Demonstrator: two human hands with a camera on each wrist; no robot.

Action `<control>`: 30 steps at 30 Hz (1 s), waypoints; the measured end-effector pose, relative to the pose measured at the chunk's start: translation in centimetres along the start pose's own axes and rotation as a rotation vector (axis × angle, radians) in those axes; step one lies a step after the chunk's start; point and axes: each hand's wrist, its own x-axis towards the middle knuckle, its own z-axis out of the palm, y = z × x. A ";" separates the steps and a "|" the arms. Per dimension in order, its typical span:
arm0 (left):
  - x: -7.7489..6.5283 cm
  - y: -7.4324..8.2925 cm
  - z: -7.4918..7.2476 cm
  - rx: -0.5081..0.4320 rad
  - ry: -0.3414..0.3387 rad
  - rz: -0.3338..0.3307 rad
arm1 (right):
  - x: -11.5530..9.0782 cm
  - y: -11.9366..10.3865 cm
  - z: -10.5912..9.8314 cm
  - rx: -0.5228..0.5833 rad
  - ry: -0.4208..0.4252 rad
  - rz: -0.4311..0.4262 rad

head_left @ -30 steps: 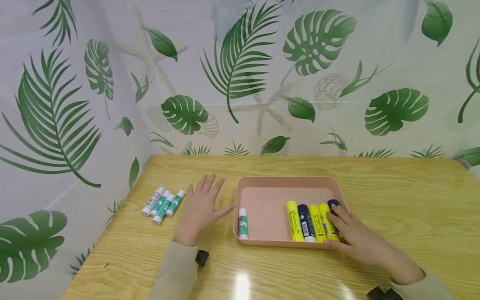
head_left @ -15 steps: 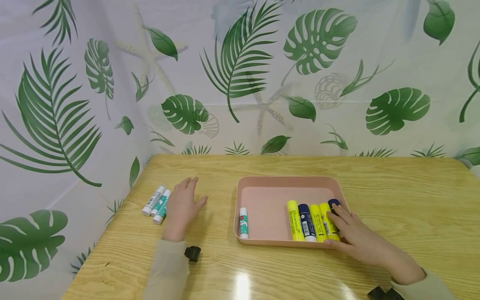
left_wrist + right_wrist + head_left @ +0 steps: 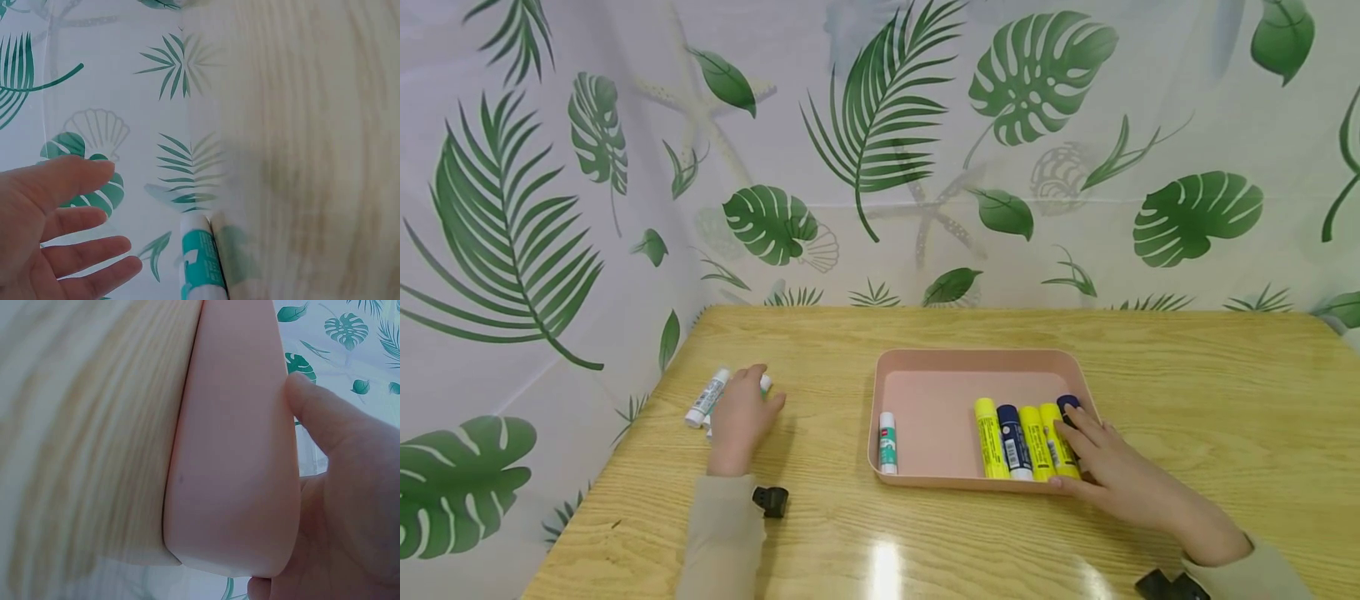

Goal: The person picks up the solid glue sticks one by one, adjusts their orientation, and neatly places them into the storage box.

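Note:
My left hand [image 3: 736, 427] hovers over the small glue sticks at the table's left, hiding most of them. A grey-labelled one [image 3: 707, 397] shows beside it. In the left wrist view the fingers are spread and relaxed, apart from a teal-labelled glue stick [image 3: 201, 257]. At the right end of the pink tray [image 3: 934, 482] rests my right hand [image 3: 1116, 477], its thumb at the front rim and its fingers on a navy-capped stick [image 3: 1067, 402]. Next to that one lie yellow glue sticks [image 3: 990, 440] and a navy one [image 3: 1015, 443].
A small teal-labelled glue stick [image 3: 887, 445] lies at the left end inside the tray. The wooden table [image 3: 835, 550] runs back to a leaf-print cloth [image 3: 925, 150], which also hangs along the left side.
My left hand has moved left from beside the tray to above the loose glue sticks, its fingers less spread. The right hand has stayed in place on the tray.

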 end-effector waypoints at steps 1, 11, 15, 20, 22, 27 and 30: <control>0.0 -0.2 0.0 0.002 -0.008 -0.012 | 0.0 0.0 0.0 0.002 0.000 -0.002; 0.1 -1.0 -0.2 -0.010 -0.118 -0.072 | 0.0 0.0 0.0 0.008 -0.006 -0.003; 0.0 -1.0 -0.2 -0.008 -0.165 -0.077 | 0.0 0.0 0.0 -0.009 0.000 -0.007; 0.0 -1.1 -0.2 0.000 -0.175 -0.073 | 0.0 -0.1 0.0 -0.013 -0.001 0.001; 0.0 -1.1 -0.1 0.005 -0.175 -0.070 | 0.0 -0.1 0.0 -0.011 -0.005 0.007; 0.1 -1.2 0.1 0.016 -0.174 -0.059 | 0.0 -0.1 0.0 -0.012 -0.007 0.012; 0.1 -1.2 0.2 0.016 -0.180 -0.057 | 0.0 -0.1 0.0 -0.014 -0.006 0.007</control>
